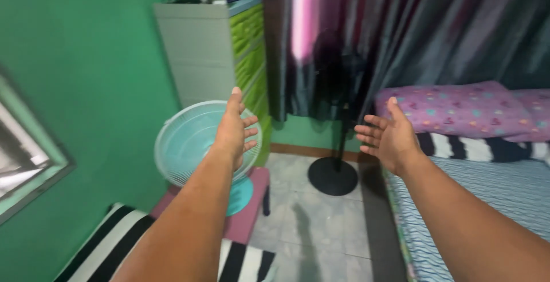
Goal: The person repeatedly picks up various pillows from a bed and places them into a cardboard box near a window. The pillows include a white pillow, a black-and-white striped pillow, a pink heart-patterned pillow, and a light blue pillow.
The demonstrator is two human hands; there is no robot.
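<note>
Above the floor, both hands' fingers point(250, 130) splayed — holding nothing.

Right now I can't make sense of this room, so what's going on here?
A person stretches both arms forward, hands open and empty. The left hand is in front of a small teal fan standing on a pink stool. The right hand is raised near a black standing fan, beside the bed.

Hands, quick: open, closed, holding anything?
Left hand: open, empty, in front of the round turquoise table fan.
Right hand: open, empty.
</note>
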